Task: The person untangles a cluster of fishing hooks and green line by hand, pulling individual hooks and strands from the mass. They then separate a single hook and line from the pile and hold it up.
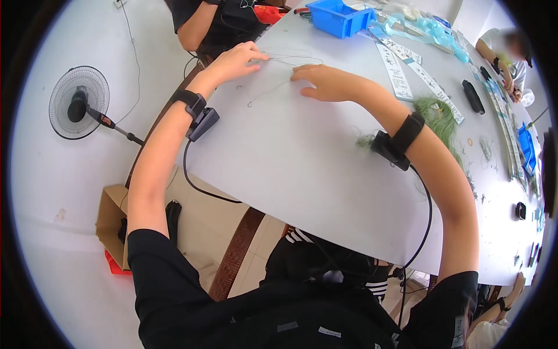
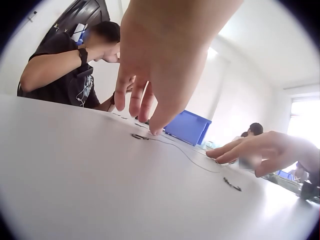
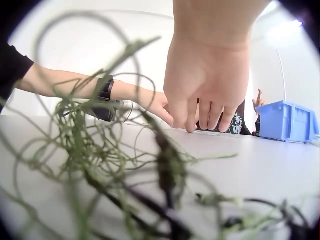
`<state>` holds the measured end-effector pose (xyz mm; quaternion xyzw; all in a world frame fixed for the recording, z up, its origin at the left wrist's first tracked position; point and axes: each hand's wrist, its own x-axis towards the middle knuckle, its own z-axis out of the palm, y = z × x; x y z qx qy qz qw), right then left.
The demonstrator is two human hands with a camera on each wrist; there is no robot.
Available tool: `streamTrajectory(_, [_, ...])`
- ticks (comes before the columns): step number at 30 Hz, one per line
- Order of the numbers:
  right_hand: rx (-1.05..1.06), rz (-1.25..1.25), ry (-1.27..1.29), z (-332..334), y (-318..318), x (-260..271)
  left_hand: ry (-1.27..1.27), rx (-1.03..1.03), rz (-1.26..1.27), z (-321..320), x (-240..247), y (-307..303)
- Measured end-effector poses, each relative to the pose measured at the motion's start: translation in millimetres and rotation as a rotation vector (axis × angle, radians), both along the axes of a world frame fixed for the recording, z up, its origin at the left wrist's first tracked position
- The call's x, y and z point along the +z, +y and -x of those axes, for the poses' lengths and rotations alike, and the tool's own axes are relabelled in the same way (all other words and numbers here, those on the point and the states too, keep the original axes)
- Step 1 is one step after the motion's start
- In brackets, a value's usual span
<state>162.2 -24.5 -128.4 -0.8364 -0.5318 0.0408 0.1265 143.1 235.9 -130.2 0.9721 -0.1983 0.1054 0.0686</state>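
A thin line [image 1: 302, 56] with small dark hooks lies on the pale table between my hands. My left hand [image 1: 232, 63] reaches over the far left edge area, fingers extended, index fingertip at one end of the line. Its thumb stands apart from the fingers. Opposite it, my right hand [image 1: 328, 82] has its fingers stretched down to the table, fingertips at the line and thumb spread away. A hook [image 1: 249, 104] lies nearer me, on a strand running toward the right fingers. In the left wrist view, a dark hook [image 2: 140, 136] sits just below the left thumb tip.
A tangle of green line [image 3: 75, 135] lies close to the right wrist, with a larger green bundle [image 1: 436, 119] beyond the forearm. A blue bin [image 1: 340, 18], printed strips [image 1: 395, 72] and a black case [image 1: 473, 97] are farther back. Other people sit around the table.
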Motion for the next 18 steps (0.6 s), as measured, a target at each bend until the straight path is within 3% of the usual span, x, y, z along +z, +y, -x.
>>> streamTrajectory(1, [-0.029, 0.067, 0.090, 5.8, 0.5, 5.9, -0.004, 0.006, -0.026, 1.1, 0.8, 0.1])
streamTrajectory(10, [0.025, 0.042, 0.108, 3.9, -7.5, 2.3, 0.000, 0.084, -0.067, 12.0, 3.8, 3.0])
streamTrajectory(13, [0.045, -0.097, 0.010, 0.2, -8.1, -1.3, 0.028, 0.116, -0.094, 9.7, 2.2, 0.5])
streamTrajectory(18, [-0.047, -0.011, -0.004, 1.9, -9.6, -2.9, 0.045, 0.127, -0.122, 2.1, 1.5, -1.1])
